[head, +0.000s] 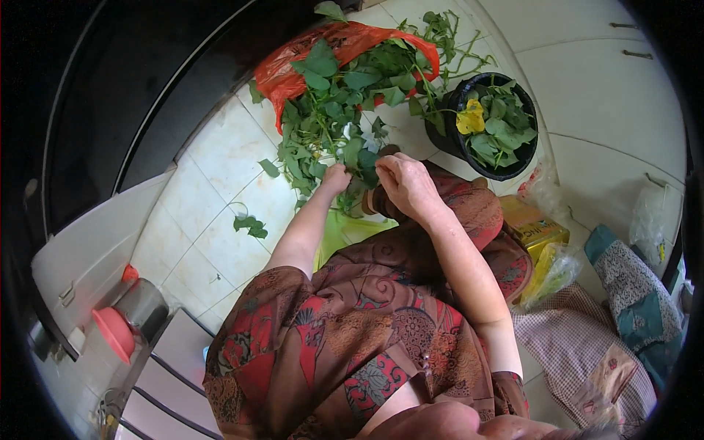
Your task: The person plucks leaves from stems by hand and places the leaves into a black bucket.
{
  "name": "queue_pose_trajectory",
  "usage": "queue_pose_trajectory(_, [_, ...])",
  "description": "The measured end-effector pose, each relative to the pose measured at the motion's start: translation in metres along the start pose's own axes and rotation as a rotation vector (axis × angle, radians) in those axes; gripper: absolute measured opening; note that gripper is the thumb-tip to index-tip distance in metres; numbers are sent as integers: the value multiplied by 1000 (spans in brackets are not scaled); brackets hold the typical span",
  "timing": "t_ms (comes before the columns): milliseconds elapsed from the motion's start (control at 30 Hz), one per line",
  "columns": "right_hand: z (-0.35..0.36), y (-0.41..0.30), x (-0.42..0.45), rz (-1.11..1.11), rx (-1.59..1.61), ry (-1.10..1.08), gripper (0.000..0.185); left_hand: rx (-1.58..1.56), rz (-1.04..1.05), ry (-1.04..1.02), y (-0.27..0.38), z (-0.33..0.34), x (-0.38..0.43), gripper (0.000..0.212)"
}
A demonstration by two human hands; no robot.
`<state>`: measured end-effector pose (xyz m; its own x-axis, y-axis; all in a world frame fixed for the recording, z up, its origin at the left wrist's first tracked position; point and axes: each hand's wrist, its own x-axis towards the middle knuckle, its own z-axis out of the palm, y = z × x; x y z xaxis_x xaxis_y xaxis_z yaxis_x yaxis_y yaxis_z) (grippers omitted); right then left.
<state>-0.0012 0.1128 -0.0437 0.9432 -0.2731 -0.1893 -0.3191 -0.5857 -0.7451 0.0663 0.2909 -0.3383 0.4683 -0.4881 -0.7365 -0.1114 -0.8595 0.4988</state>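
Observation:
My left hand (336, 178) is closed around leafy green stems at the near edge of a large heap of leafy vines (330, 115). Close to its right, my right hand (397, 171) has its fingertips pinched together beside a green leaf; whether they grip it is hidden. The vines spill from a red plastic bag (352, 47) lying on the tiled floor. A white flower (371, 142) shows among the leaves. To the right, a black-lined bucket (467, 91) holds green leaves (498, 126) and a yellow leaf (470, 116). Beyond it lie leaf-stripped stems (467, 55).
A light green plastic bag (344, 231) lies under my arms. A leaf sprig (251, 225) is on the tiles at left. White cabinets (605, 82) stand at right, near a yellow box (531, 225) and a checked cloth (583, 335). A pink basin (114, 334) is lower left.

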Motion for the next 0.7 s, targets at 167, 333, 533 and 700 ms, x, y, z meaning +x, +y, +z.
queue_pose_trajectory(167, [2,-3,2,-47,4,2,14,-255,-1,115,-24,-55,-25,32])
queue_pose_trajectory(333, [3,1,-1,-66,-10,47,13,-1269,-143,25,16,-143,-78,35])
queue_pose_trajectory(533, [2,10,-17,-8,-120,-68,26,-1686,-37,147,75,-200,-111,27])
queue_pose_trajectory(700, [-1,-6,-34,36,-305,27,60,-1653,107,92,135,-213,-142,28])
